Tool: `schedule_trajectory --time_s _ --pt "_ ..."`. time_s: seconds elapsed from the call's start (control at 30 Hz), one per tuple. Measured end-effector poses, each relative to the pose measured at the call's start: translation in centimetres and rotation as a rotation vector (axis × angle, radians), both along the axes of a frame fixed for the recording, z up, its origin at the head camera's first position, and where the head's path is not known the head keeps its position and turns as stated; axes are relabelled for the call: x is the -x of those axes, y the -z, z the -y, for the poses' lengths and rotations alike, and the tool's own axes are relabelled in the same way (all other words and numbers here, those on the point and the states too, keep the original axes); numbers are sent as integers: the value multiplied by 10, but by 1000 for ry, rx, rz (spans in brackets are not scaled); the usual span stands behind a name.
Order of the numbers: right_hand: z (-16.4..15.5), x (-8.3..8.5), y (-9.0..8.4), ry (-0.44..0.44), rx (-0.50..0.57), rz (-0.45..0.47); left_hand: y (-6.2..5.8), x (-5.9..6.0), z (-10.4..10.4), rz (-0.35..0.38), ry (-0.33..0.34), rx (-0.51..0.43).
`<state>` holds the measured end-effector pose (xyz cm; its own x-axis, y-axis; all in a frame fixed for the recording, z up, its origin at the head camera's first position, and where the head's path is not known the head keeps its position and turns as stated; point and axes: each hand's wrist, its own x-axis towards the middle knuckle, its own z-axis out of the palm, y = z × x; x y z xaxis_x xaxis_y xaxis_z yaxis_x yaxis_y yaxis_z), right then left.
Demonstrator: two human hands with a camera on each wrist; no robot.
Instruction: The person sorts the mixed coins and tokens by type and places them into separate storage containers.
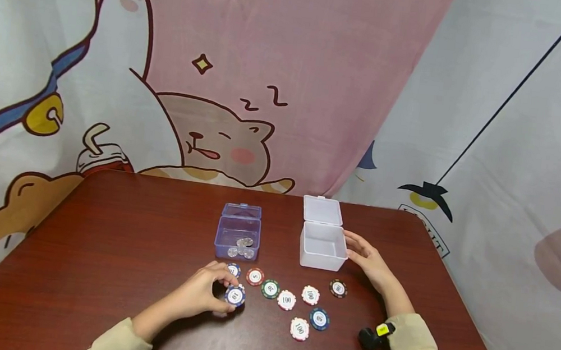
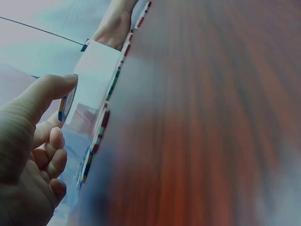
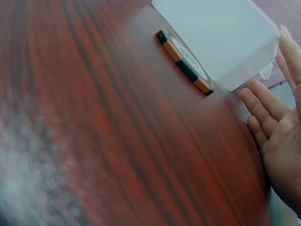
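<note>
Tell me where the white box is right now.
In the head view, the white box stands right of the purple box on the table, the right hand at its right side.

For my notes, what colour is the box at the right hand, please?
The box is white, seen best in the head view.

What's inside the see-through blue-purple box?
Several shiny round pieces lie inside the blue-purple box, gathered toward its near side; whatever is directly beneath them is covered.
</note>
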<state>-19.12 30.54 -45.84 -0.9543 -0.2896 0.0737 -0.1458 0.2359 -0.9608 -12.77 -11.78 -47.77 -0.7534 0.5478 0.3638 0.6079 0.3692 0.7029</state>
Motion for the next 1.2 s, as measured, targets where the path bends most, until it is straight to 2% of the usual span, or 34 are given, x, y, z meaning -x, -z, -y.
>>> schedule_trajectory --time_s 0.5,0.83,1.2 --pt "0 0 -1 -11 8 -3 -11 4 -42 58 -41 -23" --pt "1 -1 -2 0 -2 -3 -23 11 -65 -9 -79 -8" --pt "0 0 -1 -16 2 -5 -35 18 -81 46 -93 -15"
